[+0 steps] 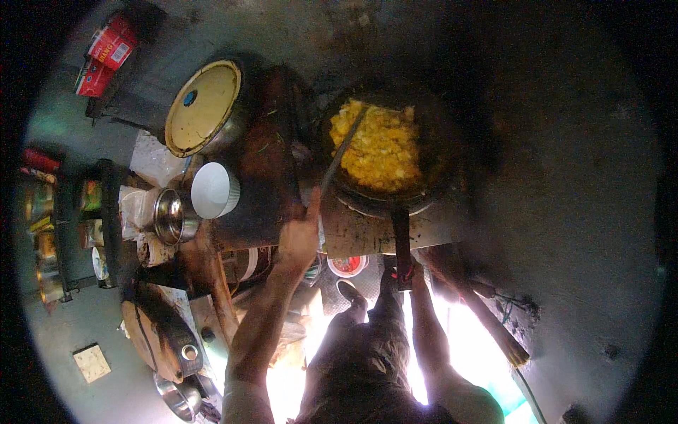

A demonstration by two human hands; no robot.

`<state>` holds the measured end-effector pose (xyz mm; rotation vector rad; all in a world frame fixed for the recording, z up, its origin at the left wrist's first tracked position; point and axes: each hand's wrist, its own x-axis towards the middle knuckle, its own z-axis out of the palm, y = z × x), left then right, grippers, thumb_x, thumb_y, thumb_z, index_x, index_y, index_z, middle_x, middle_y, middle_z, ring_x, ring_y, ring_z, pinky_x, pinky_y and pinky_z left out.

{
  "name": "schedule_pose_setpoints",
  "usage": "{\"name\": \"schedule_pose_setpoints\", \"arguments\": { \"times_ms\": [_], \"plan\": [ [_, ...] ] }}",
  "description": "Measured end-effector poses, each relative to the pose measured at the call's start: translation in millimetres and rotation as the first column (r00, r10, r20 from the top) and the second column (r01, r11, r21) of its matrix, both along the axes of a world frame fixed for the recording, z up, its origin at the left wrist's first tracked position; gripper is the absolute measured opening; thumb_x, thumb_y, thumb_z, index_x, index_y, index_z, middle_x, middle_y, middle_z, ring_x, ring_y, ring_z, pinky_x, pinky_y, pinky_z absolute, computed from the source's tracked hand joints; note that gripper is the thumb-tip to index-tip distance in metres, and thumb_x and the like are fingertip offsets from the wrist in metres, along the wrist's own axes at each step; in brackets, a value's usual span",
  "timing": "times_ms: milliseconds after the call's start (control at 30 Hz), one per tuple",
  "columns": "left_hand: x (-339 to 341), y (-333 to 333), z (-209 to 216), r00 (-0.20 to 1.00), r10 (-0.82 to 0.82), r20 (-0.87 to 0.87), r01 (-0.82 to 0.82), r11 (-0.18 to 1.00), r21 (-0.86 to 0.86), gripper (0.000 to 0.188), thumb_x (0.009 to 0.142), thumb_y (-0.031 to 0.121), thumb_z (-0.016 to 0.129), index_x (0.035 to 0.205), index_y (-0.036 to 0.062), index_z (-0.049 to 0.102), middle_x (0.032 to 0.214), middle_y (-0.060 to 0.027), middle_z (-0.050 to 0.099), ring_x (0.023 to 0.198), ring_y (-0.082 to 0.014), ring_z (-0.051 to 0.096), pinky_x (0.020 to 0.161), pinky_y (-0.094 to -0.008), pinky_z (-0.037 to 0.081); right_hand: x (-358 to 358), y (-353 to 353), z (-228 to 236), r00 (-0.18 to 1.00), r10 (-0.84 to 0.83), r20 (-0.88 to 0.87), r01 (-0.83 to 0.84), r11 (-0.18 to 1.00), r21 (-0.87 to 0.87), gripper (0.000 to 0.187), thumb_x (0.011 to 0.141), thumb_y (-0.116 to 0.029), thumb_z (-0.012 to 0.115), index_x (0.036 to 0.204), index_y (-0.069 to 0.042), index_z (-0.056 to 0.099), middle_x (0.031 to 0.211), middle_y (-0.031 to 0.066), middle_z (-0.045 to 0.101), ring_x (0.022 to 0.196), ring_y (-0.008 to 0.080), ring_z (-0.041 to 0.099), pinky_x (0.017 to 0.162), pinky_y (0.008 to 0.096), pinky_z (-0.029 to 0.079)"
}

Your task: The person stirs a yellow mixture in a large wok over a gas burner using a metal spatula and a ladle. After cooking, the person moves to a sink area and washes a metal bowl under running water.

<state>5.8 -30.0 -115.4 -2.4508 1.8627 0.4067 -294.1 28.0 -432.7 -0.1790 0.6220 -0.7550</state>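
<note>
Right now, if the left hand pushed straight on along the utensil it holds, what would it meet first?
Probably the yellow food in the dark pan: the left hand holds a long spatula aimed into it. Depth is unclear.

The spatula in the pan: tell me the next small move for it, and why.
Probably draw the spatula back toward the near side of the pan, turning food as it comes. The left hand holds it with the blade reaching the far left edge of the yellow food, which lies heaped. The right hand is at the pan's handle, so the pan looks steadied.
</note>
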Motion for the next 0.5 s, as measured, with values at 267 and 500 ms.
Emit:
{"name": "schedule_pose_setpoints", "arguments": {
  "times_ms": [267,500],
  "plan": [
    [-27.1,58.5,44.7,0.933,-0.127,-0.336,0.013,0.947,-0.322,0.055,0.083,0.004,0.045,0.133,0.0032,0.023,0.083,-0.0303,0.055,0.071,-0.0393,0.057,0.062,-0.0438,0.046,54.5,-55.5,255.2,0.955,0.086,-0.285,-0.111,0.991,-0.072,0.035,0.084,-0.033,0.056,0.103,-0.004,0.051,0.080,0.0051,0.057,0.065,0.0131,0.056,0.052,0.0271,0.048],
    [-99.0,47.0,-1.1,0.722,0.154,-0.674,-0.393,0.894,-0.216,0.050,0.085,0.012,0.042,0.131,0.0056,0.025,0.076,-0.0142,0.056,0.055,-0.0258,0.054,0.044,-0.0352,0.043,72.1,-56.5,246.3,0.830,0.054,-0.555,-0.226,0.943,-0.246,0.019,0.079,-0.021,0.062,0.081,-0.007,0.048,0.059,0.0013,0.048,0.048,0.0123,0.049,0.040,0.0277,0.041]
  ]
}}
